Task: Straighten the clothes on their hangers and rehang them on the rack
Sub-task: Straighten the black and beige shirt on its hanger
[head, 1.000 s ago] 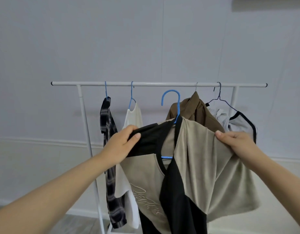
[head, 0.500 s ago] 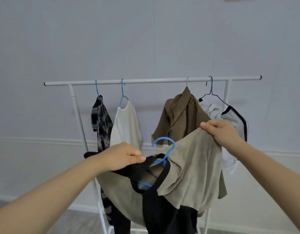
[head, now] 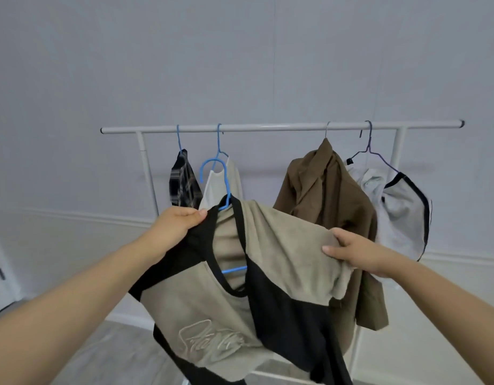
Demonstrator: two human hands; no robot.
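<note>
- Left hand (head: 175, 226) is gripping the black shoulder of a beige-and-black T-shirt (head: 270, 276).
- Right hand (head: 351, 252) is pinching its beige shoulder.
- T-shirt is sitting on a blue hanger (head: 222, 187), held off and below the white rack (head: 282, 127).
- Embroidered script on the chest is showing, illegible.
- Brown jacket (head: 323, 195) is hanging on the rail behind.

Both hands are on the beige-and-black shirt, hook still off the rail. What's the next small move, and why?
Probably lift the shirt so its blue hanger hook reaches the rail, aiming for the gap between the cream top and brown jacket; the hook hangs free below the rail.
</note>
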